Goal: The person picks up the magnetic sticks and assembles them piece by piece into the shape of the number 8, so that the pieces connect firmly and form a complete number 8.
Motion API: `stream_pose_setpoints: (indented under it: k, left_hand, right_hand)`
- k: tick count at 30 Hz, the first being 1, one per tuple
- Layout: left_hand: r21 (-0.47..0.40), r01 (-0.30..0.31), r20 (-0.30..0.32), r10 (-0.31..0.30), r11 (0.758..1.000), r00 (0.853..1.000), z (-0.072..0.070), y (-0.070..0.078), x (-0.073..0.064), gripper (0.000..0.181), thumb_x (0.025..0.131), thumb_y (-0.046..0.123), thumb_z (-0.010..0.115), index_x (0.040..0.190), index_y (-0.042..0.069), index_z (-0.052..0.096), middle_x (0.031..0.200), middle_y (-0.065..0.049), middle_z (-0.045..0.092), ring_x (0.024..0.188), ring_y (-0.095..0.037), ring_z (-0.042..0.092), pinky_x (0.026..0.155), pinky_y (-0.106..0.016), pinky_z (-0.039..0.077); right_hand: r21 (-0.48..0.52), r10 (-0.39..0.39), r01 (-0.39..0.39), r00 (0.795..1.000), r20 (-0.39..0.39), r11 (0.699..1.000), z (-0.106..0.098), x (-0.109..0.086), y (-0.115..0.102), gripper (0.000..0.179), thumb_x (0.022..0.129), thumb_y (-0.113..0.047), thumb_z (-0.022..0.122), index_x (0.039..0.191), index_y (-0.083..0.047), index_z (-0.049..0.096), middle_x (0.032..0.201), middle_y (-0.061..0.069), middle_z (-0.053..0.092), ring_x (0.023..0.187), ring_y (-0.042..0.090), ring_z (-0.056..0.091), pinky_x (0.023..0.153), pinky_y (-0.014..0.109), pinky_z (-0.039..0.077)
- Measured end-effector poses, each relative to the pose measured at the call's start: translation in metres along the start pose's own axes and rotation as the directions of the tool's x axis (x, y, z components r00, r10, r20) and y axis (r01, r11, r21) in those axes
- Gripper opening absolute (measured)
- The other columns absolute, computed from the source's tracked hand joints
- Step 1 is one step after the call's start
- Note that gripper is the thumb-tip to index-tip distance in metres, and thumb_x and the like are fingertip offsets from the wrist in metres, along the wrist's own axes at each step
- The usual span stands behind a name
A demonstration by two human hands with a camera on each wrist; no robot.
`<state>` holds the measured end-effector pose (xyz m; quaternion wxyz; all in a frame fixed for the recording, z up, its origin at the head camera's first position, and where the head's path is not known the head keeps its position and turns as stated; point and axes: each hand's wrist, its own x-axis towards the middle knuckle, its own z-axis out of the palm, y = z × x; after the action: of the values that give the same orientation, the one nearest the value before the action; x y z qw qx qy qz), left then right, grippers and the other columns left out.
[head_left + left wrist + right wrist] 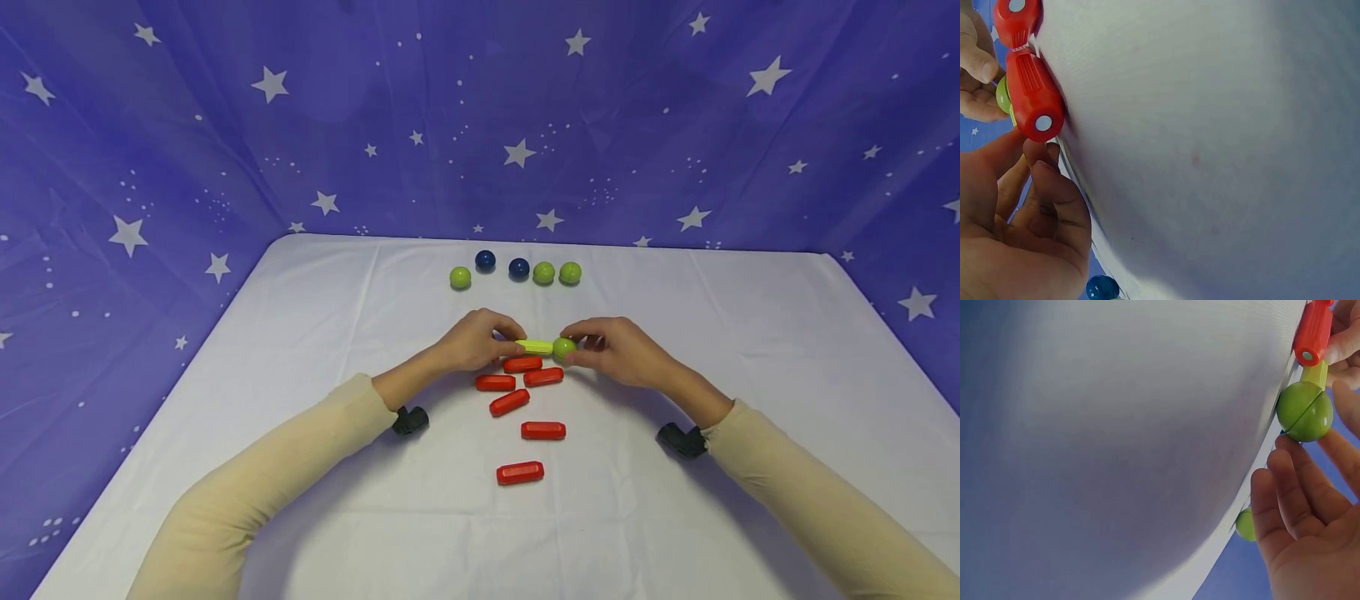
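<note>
My left hand [476, 340] pinches the left end of a ribbed yellow-green rod [537, 347] between thumb and fingers. At the rod's other end is a green ball [565, 348], which the thumb and fingertips of my right hand [626, 354] hold. Ball and rod touch end to end. In the right wrist view the ball [1304, 412] shows a seam line across it. Just in front of the hands lie several red rods, the closest being one red rod [522, 365]. The left wrist view shows a red rod [1035, 97] with a pale round disc in its end, partly hiding the yellow-green rod.
Behind the hands sit a lone green ball [461, 277], two dark blue balls [485, 261] and a pair of green balls [557, 273]. More red rods [543, 431] lie nearer the front. A white cloth [300, 333] covers the table; a starry purple curtain [480, 125] hangs behind.
</note>
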<state>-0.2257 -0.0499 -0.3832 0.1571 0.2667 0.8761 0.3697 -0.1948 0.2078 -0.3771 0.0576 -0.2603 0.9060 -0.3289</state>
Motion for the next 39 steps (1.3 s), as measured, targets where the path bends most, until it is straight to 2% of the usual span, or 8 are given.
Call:
stream_pose_setpoints:
  k: [9,24,29,33,36,39]
  left_hand:
    - [0.01,0.006,0.013,-0.006,1.0,1.0,-0.001,0.002,-0.002,0.022,0.094,0.017,0.069,0.114,0.009,0.072,0.107,-0.002,0.07,0.076,-0.014,0.06,0.067,-0.023,0.05]
    - [-0.006,0.014,0.003,-0.014,1.0,1.0,-0.002,0.002,-0.001,0.023,0.093,0.019,0.071,0.114,0.008,0.072,0.106,-0.003,0.07,0.068,-0.014,0.062,0.066,-0.025,0.051]
    - [-0.01,0.022,-0.056,-0.022,1.0,0.998,-0.01,-0.001,-0.001,0.024,0.093,0.02,0.07,0.114,0.007,0.072,0.104,-0.002,0.07,0.069,-0.015,0.063,0.066,-0.026,0.052]
    - [0.031,0.021,-0.121,-0.018,0.999,0.993,-0.022,-0.006,0.001,0.025,0.093,0.021,0.07,0.113,0.008,0.073,0.104,-0.001,0.07,0.073,-0.016,0.062,0.07,-0.028,0.05]
    - [0.063,0.021,-0.183,-0.009,0.998,0.983,-0.034,-0.011,0.004,0.025,0.093,0.022,0.07,0.112,0.007,0.073,0.105,-0.003,0.071,0.079,-0.018,0.062,0.073,-0.031,0.049]
    - [0.088,0.028,-0.255,-0.005,0.996,0.967,-0.046,-0.017,0.006,0.025,0.093,0.021,0.069,0.112,0.005,0.073,0.105,-0.005,0.071,0.089,-0.021,0.063,0.081,-0.035,0.048]
  right_hand:
    - [-0.017,0.032,-0.032,0.999,0.006,0.999,0.002,0.001,-0.001,0.03,0.087,-0.013,0.076,0.117,-0.008,0.071,0.098,0.0,0.068,0.081,0.019,0.057,0.073,0.035,0.05]
    - [-0.017,0.032,-0.032,0.999,-0.005,0.999,0.001,0.001,-0.001,0.03,0.088,-0.012,0.076,0.117,-0.008,0.071,0.099,0.001,0.068,0.081,0.019,0.058,0.074,0.035,0.051]
    - [-0.017,0.033,-0.034,0.999,-0.003,0.999,0.001,0.001,-0.001,0.03,0.088,-0.013,0.076,0.118,-0.008,0.071,0.1,0.001,0.068,0.081,0.018,0.058,0.074,0.035,0.051]
    - [-0.021,0.027,-0.027,1.0,-0.003,0.999,0.002,0.001,0.0,0.031,0.088,-0.013,0.075,0.118,-0.008,0.07,0.102,0.002,0.068,0.082,0.018,0.059,0.075,0.035,0.051]
    - [-0.023,0.02,-0.02,1.0,-0.004,1.0,0.002,0.001,0.0,0.031,0.088,-0.013,0.075,0.118,-0.008,0.07,0.102,0.002,0.069,0.082,0.017,0.059,0.075,0.035,0.051]
    - [-0.023,0.023,-0.023,1.0,-0.003,0.999,0.002,0.0,0.0,0.031,0.089,-0.013,0.075,0.118,-0.008,0.07,0.102,0.002,0.068,0.083,0.017,0.059,0.075,0.036,0.051]
